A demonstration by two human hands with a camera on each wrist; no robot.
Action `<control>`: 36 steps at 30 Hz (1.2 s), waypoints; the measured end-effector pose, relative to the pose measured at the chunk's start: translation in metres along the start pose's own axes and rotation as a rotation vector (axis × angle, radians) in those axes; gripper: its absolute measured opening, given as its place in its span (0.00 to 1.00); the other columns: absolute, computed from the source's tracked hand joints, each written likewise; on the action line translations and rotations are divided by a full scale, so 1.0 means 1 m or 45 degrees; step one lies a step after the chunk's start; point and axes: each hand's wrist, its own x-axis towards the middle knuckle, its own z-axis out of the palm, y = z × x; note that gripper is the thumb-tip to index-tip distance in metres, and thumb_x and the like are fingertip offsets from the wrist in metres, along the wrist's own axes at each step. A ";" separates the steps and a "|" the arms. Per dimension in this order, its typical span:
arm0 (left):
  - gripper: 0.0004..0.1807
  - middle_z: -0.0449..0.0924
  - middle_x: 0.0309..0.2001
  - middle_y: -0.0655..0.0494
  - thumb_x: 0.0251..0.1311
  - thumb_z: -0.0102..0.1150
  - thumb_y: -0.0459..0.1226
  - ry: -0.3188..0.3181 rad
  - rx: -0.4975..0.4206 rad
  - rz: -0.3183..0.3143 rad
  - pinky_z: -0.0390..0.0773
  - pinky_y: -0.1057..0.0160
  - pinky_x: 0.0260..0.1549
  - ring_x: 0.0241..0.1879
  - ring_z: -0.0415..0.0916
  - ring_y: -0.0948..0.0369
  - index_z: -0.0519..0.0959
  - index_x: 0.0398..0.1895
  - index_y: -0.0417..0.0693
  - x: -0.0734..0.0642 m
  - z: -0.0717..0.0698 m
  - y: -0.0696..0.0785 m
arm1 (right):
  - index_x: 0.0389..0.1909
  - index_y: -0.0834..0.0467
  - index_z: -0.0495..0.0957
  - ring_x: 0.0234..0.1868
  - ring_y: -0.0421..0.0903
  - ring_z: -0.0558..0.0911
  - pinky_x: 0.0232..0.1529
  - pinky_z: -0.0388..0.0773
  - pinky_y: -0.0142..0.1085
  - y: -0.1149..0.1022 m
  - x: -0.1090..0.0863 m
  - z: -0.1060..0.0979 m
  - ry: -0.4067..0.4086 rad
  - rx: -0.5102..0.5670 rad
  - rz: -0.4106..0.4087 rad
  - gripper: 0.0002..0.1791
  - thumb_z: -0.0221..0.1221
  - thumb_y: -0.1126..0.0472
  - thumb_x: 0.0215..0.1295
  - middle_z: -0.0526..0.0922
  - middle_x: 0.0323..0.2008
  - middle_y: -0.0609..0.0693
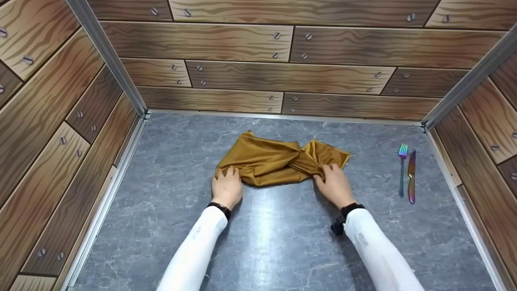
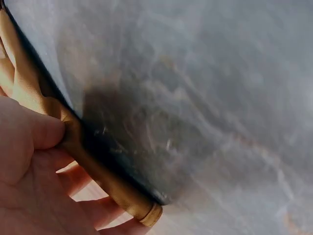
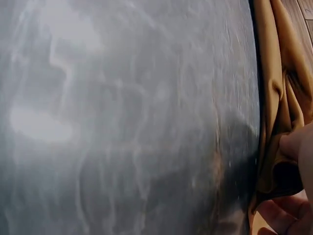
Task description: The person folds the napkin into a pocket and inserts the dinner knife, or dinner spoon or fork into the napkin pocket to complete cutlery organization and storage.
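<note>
A mustard-brown cloth [image 1: 262, 159] lies crumpled in the middle of the grey marbled surface, twisted toward its right end, where a smaller flap fans out. At its near left corner, my left hand [image 1: 227, 188] pinches the edge; in the left wrist view the thumb presses on the cloth [image 2: 80, 152] with the fingers beneath. My right hand [image 1: 334, 186] grips the near edge by the twisted part. From the right wrist, the thumb and fingers show closed about a fold of the cloth [image 3: 276, 98], with part of that hand cut off by the frame.
To the right, a rainbow-coloured fork [image 1: 402, 169] and a matching knife [image 1: 411, 178] lie side by side, tines and blade pointing away. Wood-patterned panels [image 1: 234, 42] with metal edging wall in the left, back and right sides of the marbled surface [image 1: 173, 149].
</note>
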 end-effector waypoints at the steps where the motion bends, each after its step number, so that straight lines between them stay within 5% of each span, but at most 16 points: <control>1: 0.26 0.68 0.73 0.50 0.78 0.42 0.43 -0.011 0.001 0.000 0.67 0.35 0.62 0.70 0.63 0.36 0.71 0.74 0.48 0.000 -0.001 -0.001 | 0.67 0.66 0.73 0.59 0.68 0.74 0.61 0.69 0.61 0.002 0.001 -0.001 -0.016 0.003 0.017 0.27 0.57 0.53 0.75 0.75 0.59 0.69; 5: 0.26 0.67 0.73 0.48 0.77 0.43 0.42 -0.030 -0.009 0.001 0.68 0.37 0.62 0.69 0.63 0.35 0.71 0.73 0.46 0.001 -0.004 -0.004 | 0.60 0.66 0.78 0.57 0.68 0.77 0.58 0.71 0.62 0.007 0.002 -0.007 -0.030 -0.049 0.016 0.22 0.54 0.55 0.77 0.79 0.57 0.68; 9: 0.26 0.69 0.71 0.45 0.74 0.46 0.42 0.018 -0.033 -0.012 0.67 0.37 0.63 0.68 0.64 0.33 0.72 0.72 0.42 0.001 -0.005 -0.013 | 0.52 0.67 0.78 0.48 0.70 0.81 0.49 0.75 0.63 0.016 0.001 -0.016 0.061 0.001 0.097 0.16 0.50 0.58 0.78 0.83 0.47 0.69; 14: 0.29 0.71 0.69 0.45 0.70 0.51 0.45 0.063 -0.083 -0.039 0.65 0.35 0.64 0.69 0.63 0.32 0.73 0.70 0.42 0.001 -0.008 -0.026 | 0.57 0.69 0.73 0.49 0.67 0.80 0.50 0.75 0.57 0.031 -0.001 -0.031 0.170 0.336 0.357 0.19 0.47 0.56 0.81 0.80 0.49 0.71; 19: 0.32 0.71 0.68 0.44 0.70 0.47 0.53 0.009 -0.114 -0.025 0.64 0.35 0.64 0.68 0.62 0.34 0.74 0.70 0.44 0.000 -0.009 -0.030 | 0.55 0.68 0.73 0.37 0.45 0.77 0.38 0.74 0.34 0.034 0.002 -0.039 0.310 0.712 0.534 0.19 0.54 0.54 0.78 0.79 0.41 0.57; 22: 0.31 0.73 0.63 0.43 0.73 0.44 0.56 0.024 -0.120 -0.024 0.67 0.36 0.60 0.63 0.67 0.36 0.78 0.65 0.45 -0.001 -0.010 -0.030 | 0.51 0.67 0.75 0.34 0.39 0.74 0.34 0.71 0.27 0.031 0.004 -0.040 0.362 0.856 0.540 0.16 0.57 0.57 0.75 0.77 0.39 0.53; 25: 0.29 0.76 0.57 0.42 0.75 0.44 0.56 0.130 -0.187 -0.030 0.71 0.38 0.55 0.58 0.70 0.39 0.82 0.56 0.42 0.000 -0.009 -0.031 | 0.47 0.70 0.77 0.43 0.42 0.76 0.44 0.71 0.29 0.028 0.003 -0.040 0.319 0.964 0.441 0.10 0.57 0.66 0.70 0.79 0.45 0.59; 30: 0.21 0.74 0.61 0.37 0.73 0.57 0.47 0.286 -0.336 -0.050 0.73 0.38 0.55 0.61 0.69 0.38 0.84 0.46 0.36 0.006 -0.005 -0.035 | 0.45 0.72 0.77 0.55 0.51 0.74 0.57 0.67 0.34 0.024 0.000 -0.035 0.090 0.965 0.285 0.13 0.53 0.64 0.75 0.78 0.55 0.65; 36: 0.18 0.72 0.65 0.35 0.63 0.68 0.39 0.290 -0.405 -0.096 0.72 0.38 0.56 0.61 0.70 0.38 0.79 0.52 0.39 0.017 0.000 -0.040 | 0.60 0.66 0.70 0.35 0.50 0.78 0.34 0.77 0.36 0.014 0.002 -0.028 0.037 0.705 0.381 0.25 0.46 0.47 0.82 0.77 0.49 0.63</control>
